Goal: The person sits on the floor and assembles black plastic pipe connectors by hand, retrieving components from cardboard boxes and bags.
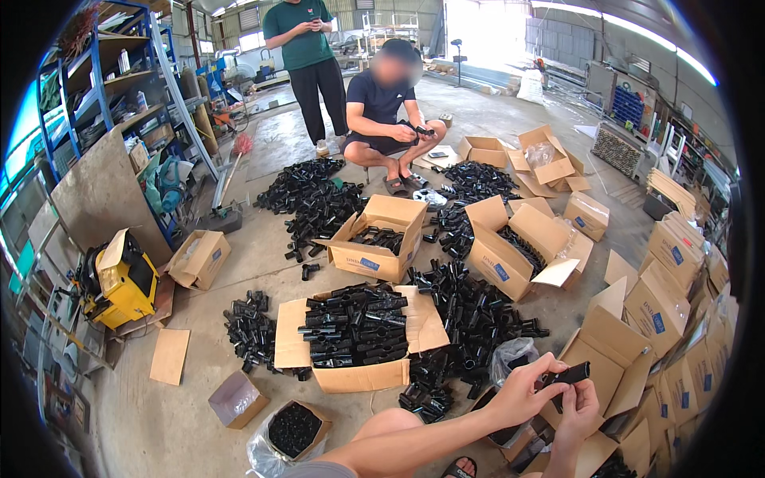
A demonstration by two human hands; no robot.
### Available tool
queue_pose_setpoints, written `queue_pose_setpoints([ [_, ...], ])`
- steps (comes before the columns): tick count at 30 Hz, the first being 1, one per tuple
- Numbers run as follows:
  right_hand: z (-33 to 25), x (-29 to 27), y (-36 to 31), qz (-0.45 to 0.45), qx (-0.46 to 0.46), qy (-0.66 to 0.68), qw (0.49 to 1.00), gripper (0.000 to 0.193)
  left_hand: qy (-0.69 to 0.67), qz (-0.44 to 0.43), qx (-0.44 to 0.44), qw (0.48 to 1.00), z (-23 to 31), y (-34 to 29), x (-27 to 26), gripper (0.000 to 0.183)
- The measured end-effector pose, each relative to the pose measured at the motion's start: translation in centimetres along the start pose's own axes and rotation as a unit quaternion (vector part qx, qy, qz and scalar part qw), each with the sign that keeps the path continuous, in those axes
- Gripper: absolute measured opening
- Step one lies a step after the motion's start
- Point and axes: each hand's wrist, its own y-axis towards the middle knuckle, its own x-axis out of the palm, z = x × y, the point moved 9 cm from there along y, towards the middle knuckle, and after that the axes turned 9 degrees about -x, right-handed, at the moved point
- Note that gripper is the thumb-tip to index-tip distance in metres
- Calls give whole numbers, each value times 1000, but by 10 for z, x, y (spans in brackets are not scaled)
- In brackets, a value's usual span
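At the lower right I hold a short black pipe fitting [575,372] level, its round mouth toward the right. My left hand [522,392] pinches its left end. Underneath it, my right hand [580,408] is closed with thumb and fingertips against the fitting; whether a smaller part sits between them cannot be made out. Beneath my forearms is a carton of small black parts [504,434], partly hidden. An open carton [610,358] stands just beyond my right hand. In front of me, a flapped carton [362,378] is heaped with black pipe fittings [355,323].
Loose piles of black fittings [470,311] cover the floor between cartons. A small box of tiny black pieces [296,430] stands near my knee. Stacked cartons [657,307] line the right. Across from me a co-worker [390,111] squats, handling a fitting; another person [307,56] stands behind.
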Motion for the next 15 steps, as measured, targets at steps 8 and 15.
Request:
queue_pose_setpoints([
  [8,0,-5,-1,-36,-18,-25,999,16,2,-5,18,1000,2,-1,1,27],
  [15,9,-12,-1,-5,-16,-55,998,14,2,-2,11,1000,-2,0,1,27],
])
